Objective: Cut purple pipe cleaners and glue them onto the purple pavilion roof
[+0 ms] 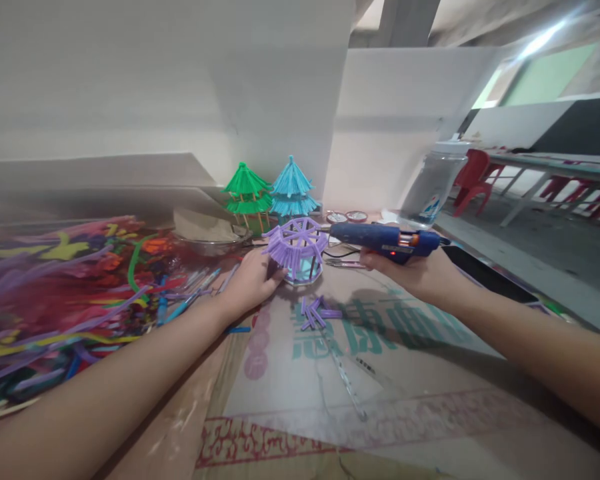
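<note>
My left hand (255,280) grips the left side of a purple pavilion model (296,250), which has an open spoked top, dark posts and a pale blue base. In my right hand (405,267) is a blue glue gun (385,239) with a small red light lit. Its nozzle points left and is at the model's upper right edge; whether they touch is unclear. Short purple strips (317,313) lie in a small pile in front of the model, on printed sheeting (280,373).
Behind stand a green pavilion (247,193) and a blue pavilion (292,190). Colourful pipe cleaners (55,287) heap at the left, beside a metal bowl (210,247). A plastic bottle (433,183) and a black tray (487,273) are at the right. A clear stick (347,380) lies in front.
</note>
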{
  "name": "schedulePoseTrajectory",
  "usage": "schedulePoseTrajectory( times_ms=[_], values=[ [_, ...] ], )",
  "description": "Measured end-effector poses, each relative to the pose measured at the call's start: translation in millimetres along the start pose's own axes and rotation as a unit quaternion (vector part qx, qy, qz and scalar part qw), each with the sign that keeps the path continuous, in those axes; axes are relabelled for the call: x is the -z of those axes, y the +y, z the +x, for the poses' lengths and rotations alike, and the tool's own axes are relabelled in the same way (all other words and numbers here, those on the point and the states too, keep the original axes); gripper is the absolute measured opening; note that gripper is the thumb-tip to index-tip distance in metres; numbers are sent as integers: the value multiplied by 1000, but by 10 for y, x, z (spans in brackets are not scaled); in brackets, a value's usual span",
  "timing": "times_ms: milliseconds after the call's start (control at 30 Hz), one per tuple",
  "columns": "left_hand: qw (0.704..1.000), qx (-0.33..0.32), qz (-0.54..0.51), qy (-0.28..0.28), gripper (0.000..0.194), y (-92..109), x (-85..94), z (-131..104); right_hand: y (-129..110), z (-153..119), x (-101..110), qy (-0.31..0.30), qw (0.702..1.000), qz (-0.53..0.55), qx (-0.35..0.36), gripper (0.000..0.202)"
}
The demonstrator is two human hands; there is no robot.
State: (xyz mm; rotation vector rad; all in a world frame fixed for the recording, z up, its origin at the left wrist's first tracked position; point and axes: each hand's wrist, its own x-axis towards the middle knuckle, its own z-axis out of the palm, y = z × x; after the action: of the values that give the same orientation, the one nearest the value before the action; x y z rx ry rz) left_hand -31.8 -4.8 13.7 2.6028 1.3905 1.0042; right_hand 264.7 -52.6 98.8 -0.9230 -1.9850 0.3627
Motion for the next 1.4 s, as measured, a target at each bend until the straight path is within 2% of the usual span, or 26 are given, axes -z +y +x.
schedulePoseTrajectory(
  times_ms=[100,200,300,700,900,1133,1400],
  values=[
    [999,-26,23,-4,34,-16,12,1,-34,-24,-2,-30,998,-52,30,17],
    [998,-38,47,-5,32,-15,24,-2,-62,-43,-12,-74,995,-69,3,17],
    [996,-58,65,3,33,6,39,-9,-77,-65,-33,-101,994,-41,-21,21],
    [994,-55,91,1,36,24,43,-22,-60,-105,-72,-71,993,-87,-18,23],
    [994,-55,97,-2,42,45,61,-25,-24,-91,-85,-80,993,-86,-14,26],
    [995,-45,86,-3,37,41,49,-19,-61,-100,-73,-98,993,-45,-41,24],
    [996,-33,81,-1,37,31,40,-13,-75,-125,-56,-126,986,-102,-44,33]
  ],
)
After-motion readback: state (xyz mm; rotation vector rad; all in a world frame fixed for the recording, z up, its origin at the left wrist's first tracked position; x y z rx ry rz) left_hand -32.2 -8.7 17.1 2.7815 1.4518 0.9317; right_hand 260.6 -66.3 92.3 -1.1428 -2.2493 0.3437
